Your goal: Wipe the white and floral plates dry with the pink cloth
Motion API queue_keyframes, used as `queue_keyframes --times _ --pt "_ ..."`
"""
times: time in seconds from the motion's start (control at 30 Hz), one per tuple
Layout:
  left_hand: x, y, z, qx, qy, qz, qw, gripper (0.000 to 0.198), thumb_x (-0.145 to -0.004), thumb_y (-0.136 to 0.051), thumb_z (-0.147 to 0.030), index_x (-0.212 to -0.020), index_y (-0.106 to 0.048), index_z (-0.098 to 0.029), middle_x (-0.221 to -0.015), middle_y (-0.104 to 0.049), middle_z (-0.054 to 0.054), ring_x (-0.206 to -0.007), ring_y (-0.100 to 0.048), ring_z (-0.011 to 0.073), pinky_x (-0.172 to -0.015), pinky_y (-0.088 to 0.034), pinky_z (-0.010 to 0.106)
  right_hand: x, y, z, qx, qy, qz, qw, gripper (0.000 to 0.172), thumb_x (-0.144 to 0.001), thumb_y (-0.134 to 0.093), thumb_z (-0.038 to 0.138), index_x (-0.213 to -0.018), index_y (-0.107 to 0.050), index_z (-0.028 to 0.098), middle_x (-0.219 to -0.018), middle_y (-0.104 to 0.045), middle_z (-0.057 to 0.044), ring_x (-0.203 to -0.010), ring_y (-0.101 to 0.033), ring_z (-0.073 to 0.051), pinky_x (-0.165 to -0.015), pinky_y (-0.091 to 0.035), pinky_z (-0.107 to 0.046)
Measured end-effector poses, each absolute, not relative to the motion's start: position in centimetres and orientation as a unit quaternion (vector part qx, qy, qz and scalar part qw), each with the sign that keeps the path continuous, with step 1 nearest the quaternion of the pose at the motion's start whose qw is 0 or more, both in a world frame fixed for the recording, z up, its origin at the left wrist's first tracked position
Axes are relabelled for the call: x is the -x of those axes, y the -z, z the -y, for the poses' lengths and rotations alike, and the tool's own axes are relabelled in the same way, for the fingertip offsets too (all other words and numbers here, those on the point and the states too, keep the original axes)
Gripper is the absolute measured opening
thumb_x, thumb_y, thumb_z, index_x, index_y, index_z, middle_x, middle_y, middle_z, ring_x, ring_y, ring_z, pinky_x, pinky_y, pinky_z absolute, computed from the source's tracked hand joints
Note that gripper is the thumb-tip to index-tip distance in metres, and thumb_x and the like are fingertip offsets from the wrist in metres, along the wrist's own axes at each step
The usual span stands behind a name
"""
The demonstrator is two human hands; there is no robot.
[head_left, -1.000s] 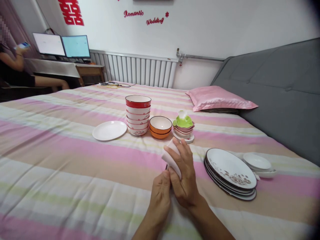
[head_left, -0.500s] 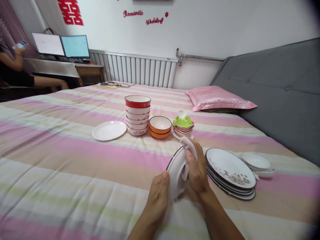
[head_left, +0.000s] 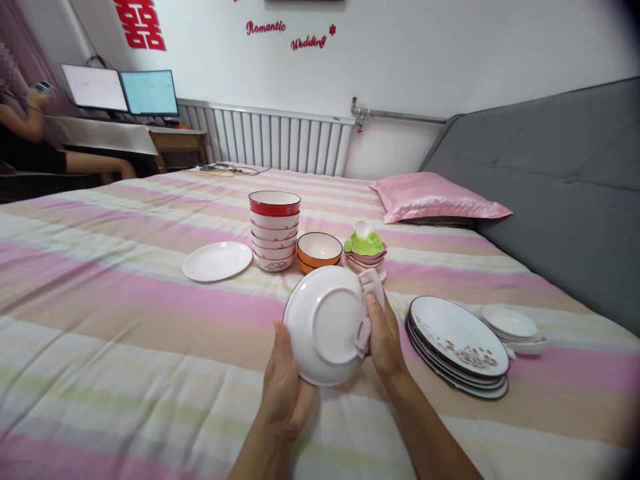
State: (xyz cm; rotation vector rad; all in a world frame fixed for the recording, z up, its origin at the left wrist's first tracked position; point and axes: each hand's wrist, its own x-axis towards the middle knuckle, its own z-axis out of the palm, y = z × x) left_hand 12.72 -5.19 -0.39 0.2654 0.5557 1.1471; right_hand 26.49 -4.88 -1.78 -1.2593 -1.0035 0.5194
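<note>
I hold a white plate [head_left: 323, 323] upright over the bed, its underside turned towards me. My left hand [head_left: 285, 387] grips the plate's lower left rim, thumb on the back. My right hand [head_left: 383, 333] is closed on a pale pink cloth [head_left: 369, 303] pressed against the plate's right edge. To the right lies a stack of patterned plates [head_left: 460, 343].
On the striped bedspread [head_left: 125, 320] beyond my hands lie a white plate [head_left: 217, 261], a stack of red-and-white bowls [head_left: 275, 230], an orange bowl [head_left: 319, 249] and small pink dishes topped by a green one [head_left: 366, 250]. Small white dishes [head_left: 511, 325] sit far right. A person sits at a desk far left.
The plate has turned from edge-on to showing its whole underside, and has risen a little. My left hand shifted to its lower rim; my right hand with the cloth moved to the right edge.
</note>
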Motion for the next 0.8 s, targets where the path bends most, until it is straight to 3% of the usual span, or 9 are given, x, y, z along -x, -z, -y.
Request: queue_keyframes --times 0.2,0.47,0.63,0.8 --pt "-12.1 0.3 4.4 -0.102 -0.572 -0.209 0.787 0.056 -0.089 -0.039 -0.053 -0.138 -0.042 -0.025 -0.130 -0.058 0.006 -0.128 -0.045 0.0240 -0.109 -0.034 0.039 -25.5 2.5 4.6 0.552 -0.339 0.374 0.664 0.049 -0.081 -0.043 0.064 -0.091 -0.058 0.018 -0.039 -0.044 0.008 -0.034 -0.043 -0.009 -0.035 -0.036 -0.018" --pt "-11.5 0.1 3.9 -0.114 -0.618 -0.210 0.749 0.058 -0.087 -0.039 -0.058 -0.133 -0.048 -0.024 -0.131 -0.057 0.006 -0.129 -0.044 0.0228 -0.108 -0.035 0.036 -23.3 3.8 4.3 0.513 -0.501 0.266 0.645 0.051 -0.076 -0.048 0.068 -0.060 -0.050 0.021 -0.036 -0.041 0.006 -0.032 -0.039 -0.008 -0.031 -0.030 -0.019" --pt "-11.2 -0.3 3.4 -0.109 -0.645 -0.224 0.723 0.058 -0.088 -0.035 -0.058 -0.133 -0.049 -0.024 -0.131 -0.057 0.006 -0.130 -0.041 0.0226 -0.108 -0.035 0.036 -22.6 3.5 4.6 0.493 -0.563 0.271 0.606 0.050 -0.073 -0.055 0.067 -0.058 -0.049 0.020 -0.039 -0.045 0.004 -0.037 -0.045 -0.010 -0.036 -0.035 -0.021" --pt "-10.7 -0.7 3.0 -0.104 -0.665 -0.247 0.697 0.056 -0.088 -0.035 -0.058 -0.132 -0.050 -0.026 -0.133 -0.055 0.004 -0.131 -0.040 0.0238 -0.107 -0.037 0.038 -22.2 3.4 5.0 0.476 -0.587 0.292 0.587 0.041 -0.076 -0.058 0.059 -0.072 -0.054 0.019 -0.055 -0.057 0.003 -0.049 -0.053 -0.011 -0.049 -0.043 -0.022"
